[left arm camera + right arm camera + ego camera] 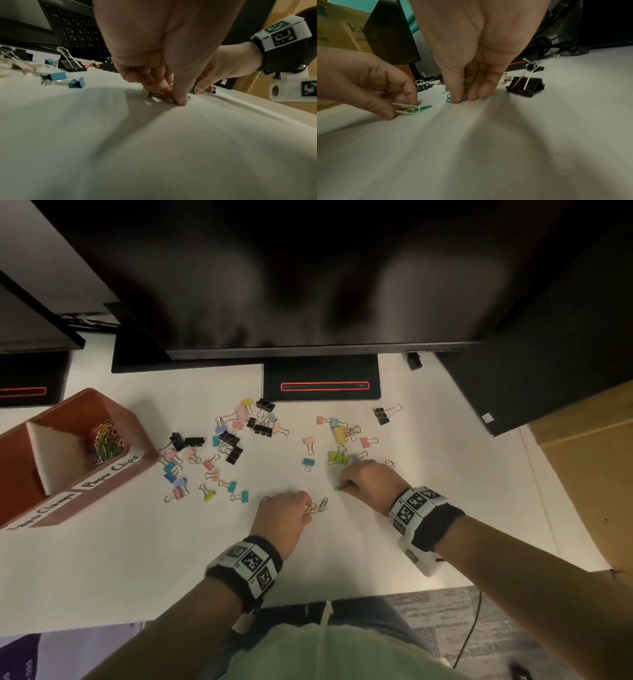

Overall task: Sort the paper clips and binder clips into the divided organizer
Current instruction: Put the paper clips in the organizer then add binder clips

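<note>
On white desk (137, 559): left hand (282, 513) pinching paper clips (407, 110) (white, yellow); right hand (371, 482) fingertips pinching green paper clip (462, 93).

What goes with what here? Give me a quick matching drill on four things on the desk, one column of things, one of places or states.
Things
1. left hand
2. right hand
3. organizer
4. black binder clip

Places or states
A. lies alone at the far right of the scatter
B. pinches green paper clips against the desk
C. holds a heap of paper clips in one compartment
D. holds a white paper clip with others

Pairs: 1-D, 2-B, 3-C, 4-A
</note>
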Demonstrator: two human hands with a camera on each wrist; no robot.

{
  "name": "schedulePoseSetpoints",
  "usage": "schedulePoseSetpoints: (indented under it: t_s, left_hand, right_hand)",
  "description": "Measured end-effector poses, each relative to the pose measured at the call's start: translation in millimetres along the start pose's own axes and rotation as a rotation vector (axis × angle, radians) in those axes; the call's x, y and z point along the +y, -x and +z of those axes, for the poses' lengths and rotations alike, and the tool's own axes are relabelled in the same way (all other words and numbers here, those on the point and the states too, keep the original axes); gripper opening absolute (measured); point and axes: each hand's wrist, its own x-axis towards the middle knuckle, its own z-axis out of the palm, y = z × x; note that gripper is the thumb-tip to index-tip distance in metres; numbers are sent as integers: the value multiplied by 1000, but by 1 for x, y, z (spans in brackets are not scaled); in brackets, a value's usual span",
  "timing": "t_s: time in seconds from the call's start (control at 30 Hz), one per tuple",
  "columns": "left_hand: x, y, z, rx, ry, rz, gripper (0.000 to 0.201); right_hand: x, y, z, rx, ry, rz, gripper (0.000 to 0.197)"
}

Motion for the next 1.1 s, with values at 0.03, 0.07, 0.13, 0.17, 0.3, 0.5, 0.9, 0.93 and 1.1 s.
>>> schedulePoseSetpoints:
  t_s: [0.03, 0.07, 0.13, 0.17, 0.3, 0.5, 0.9, 0.93, 1.1]
  left_hand:
    - [0, 0, 1, 21, -4, 2, 23]
    - [-1, -1, 1, 38, -8, 4, 21]
    - [-2, -2, 0, 58, -12, 10, 20]
    - [-2, -3, -1, 62, -17, 13, 20]
    - [-2, -7, -4, 46, -18, 23, 19]
    - [-5, -11, -7, 20, -47, 43, 17]
    - [-6, -12, -5, 35, -135, 77, 14]
    - [-6, -11, -4, 40, -122, 76, 14]
    - [-6, -10, -4, 47, -87, 77, 15]
  right_hand:
    - [-2, -2, 0, 2, -5, 6, 16]
    - [-5, -4, 0, 13, -12, 8, 19]
    - [-9, -10, -2, 53, -37, 14, 29]
    - [-11, -13, -5, 76, -43, 14, 32]
    - [-13, -25, -7, 74, 4, 22, 21]
    - [-6, -19, -7, 49, -11, 36, 19]
    - [5, 1, 1, 30, -35, -20, 19]
    - [5, -2, -2, 40, -33, -13, 21]
    - [8, -11, -12, 35, 17, -16, 30]
